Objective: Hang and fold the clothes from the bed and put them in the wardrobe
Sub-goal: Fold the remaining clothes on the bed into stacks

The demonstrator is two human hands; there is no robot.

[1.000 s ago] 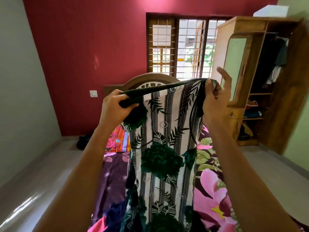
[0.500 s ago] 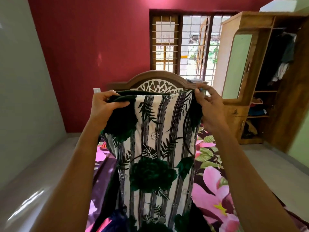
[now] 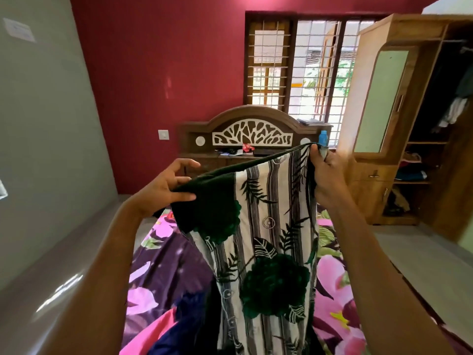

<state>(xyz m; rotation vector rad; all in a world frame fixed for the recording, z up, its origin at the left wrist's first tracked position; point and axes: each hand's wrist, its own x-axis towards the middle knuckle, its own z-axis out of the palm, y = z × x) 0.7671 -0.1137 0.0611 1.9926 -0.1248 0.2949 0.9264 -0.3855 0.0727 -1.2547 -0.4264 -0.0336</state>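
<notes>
The garment (image 3: 268, 226) runs off the bottom edge, hem unseen.

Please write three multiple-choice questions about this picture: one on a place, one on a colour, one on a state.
1. On which side of the bed stands the wardrobe? A. left B. right C. at its foot
2. Which colour is the wall behind the headboard? A. blue B. red C. yellow
3. How is the printed garment? A. folded flat B. hanging in the wardrobe C. held up by both hands
Answers: 1 B, it stands past the bed's right edge. 2 B, deep red paint. 3 C, left hand and right hand hold its top edge.
</notes>
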